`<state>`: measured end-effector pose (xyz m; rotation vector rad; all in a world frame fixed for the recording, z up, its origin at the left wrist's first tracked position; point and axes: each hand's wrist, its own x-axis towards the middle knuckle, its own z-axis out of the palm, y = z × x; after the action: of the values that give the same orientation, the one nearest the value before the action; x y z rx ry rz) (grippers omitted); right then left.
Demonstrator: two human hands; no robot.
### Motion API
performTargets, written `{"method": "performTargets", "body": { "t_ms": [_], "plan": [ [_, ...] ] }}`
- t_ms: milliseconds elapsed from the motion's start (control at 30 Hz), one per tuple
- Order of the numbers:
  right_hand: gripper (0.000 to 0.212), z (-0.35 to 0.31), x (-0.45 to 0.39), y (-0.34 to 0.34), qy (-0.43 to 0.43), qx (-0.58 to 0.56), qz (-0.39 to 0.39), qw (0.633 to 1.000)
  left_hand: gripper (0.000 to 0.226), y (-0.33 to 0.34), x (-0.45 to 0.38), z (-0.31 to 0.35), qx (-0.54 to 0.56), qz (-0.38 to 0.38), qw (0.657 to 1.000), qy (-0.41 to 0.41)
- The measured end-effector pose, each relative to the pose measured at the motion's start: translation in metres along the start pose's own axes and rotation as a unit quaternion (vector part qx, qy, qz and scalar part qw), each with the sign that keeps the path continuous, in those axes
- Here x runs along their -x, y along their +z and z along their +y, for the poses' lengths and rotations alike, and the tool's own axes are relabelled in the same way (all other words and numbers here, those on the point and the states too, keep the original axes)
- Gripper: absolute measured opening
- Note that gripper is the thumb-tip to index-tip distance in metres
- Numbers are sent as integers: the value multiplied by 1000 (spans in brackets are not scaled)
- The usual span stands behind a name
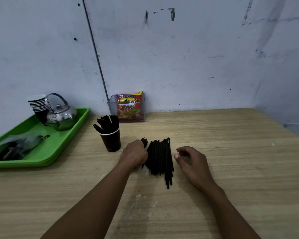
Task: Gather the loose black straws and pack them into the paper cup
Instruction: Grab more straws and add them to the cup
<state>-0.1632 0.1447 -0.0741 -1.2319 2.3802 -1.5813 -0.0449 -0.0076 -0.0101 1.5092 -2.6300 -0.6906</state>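
A pile of loose black straws [160, 157] lies on the wooden table [231, 161], their ends pointing roughly away from me. My left hand [134, 155] is closed around a small bunch of black straws at the pile's left edge; their tips stick out above my fingers. My right hand [191, 160] hovers just right of the pile, fingers curled and apart, holding nothing. A dark paper cup [110, 141] stands upright left of my left hand, with several black straws [107, 122] standing in it.
A green tray [59, 145] at the left holds a metal kettle [60, 116], a stack of paper cups [37, 105] and a plastic bag of dark items [14, 147]. A snack packet in a clear holder [129, 107] leans against the wall behind the cup.
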Motion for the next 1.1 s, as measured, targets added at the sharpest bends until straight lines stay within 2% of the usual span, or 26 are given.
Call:
{"method": "performTargets", "body": {
  "t_ms": [133,267,433,667,733,867,933,1033,1100],
  "plan": [
    [23,-1,1,0,0,5,-3,1000,22,1,2,-3,-42,-8,999,13],
    [23,-2,2,-1,-1,3,-6,1000,28,6,3,-3,-99,-2,995,24],
    [22,-3,3,-1,0,0,-7,1000,26,5,3,-7,-86,9,995,51],
    [22,-3,3,-1,7,-4,-9,1000,11,-6,5,-14,-11,-30,998,53],
    [21,-4,3,-2,13,-10,-8,1000,9,-9,6,-15,13,-22,998,52],
    [21,-5,3,-2,19,-11,-7,1000,21,-12,1,-30,81,27,994,67],
    [21,-5,3,-2,21,-11,-8,1000,15,-14,2,-39,159,61,981,97],
    [20,-8,4,-3,23,-14,-9,1000,5,-15,10,-52,279,131,940,148],
    [18,-12,5,-4,21,-22,-3,1000,15,-12,17,-61,341,166,910,166]
  ]
}}
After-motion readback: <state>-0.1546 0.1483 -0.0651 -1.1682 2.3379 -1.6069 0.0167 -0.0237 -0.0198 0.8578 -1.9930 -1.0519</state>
